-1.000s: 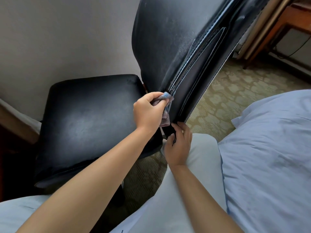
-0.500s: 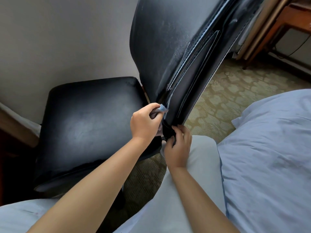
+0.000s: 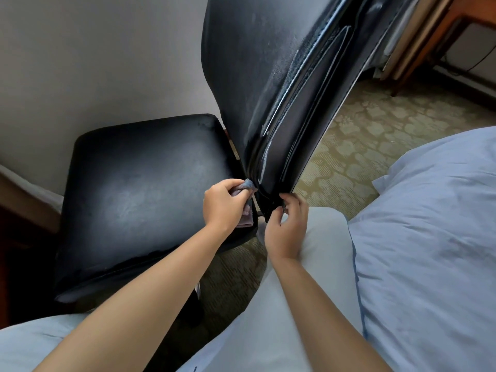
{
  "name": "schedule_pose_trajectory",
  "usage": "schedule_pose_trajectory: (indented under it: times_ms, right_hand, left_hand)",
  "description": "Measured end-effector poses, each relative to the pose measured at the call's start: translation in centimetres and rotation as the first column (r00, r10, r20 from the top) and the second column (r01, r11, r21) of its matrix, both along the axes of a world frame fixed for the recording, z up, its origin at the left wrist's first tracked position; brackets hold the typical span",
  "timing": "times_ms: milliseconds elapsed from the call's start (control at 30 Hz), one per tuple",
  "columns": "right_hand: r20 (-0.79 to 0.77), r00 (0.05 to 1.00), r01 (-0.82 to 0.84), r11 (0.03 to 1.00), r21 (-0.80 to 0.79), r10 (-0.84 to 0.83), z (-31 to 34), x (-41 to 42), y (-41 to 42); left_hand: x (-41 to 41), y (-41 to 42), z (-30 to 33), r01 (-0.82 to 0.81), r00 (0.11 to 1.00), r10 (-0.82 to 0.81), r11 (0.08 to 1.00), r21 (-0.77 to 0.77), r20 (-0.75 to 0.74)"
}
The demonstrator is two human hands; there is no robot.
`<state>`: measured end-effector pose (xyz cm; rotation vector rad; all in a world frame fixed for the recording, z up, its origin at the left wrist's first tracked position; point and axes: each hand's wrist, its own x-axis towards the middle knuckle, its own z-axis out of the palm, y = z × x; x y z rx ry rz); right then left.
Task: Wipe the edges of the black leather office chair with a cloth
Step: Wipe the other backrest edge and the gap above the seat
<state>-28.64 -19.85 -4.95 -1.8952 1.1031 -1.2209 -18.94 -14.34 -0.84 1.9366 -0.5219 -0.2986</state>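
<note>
The black leather office chair [image 3: 268,89] fills the middle of the head view, its backrest rising tall and tilted above the seat cushion [image 3: 139,189], which lies to the left against the pale wall. At the bottom corner of the backrest, where it meets the rear edge of the seat, the left hand [image 3: 222,208] has its fingers curled round a bunched grey-blue cloth [image 3: 248,185], pressing a tip of it against the piped edge seam. The right hand [image 3: 287,226] pinches the lower edge of the backrest just beside it, thumb and fingertips closed on the leather lip (apparently steadying it or folding it back). The cloth looks soft and light, easy to wad into a point for the groove. The chair looks stiff and heavy enough to stay put, though its leather is smooth and probably slippery, so the firm lower edge seems the best hold. A pale blue duvet [image 3: 429,251] lies to the right, over patterned carpet [image 3: 375,135].
</note>
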Motion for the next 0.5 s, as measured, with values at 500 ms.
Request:
schedule_pose_trajectory:
  times_ms: [500]
  right_hand:
    - [0.047,0.998,0.03,0.997,0.066,-0.033,0.2,-1.0,0.1]
  left_hand:
    - [-0.8,-0.9,0.5,-0.07,0.996,0.064,0.991,-0.114,-0.058]
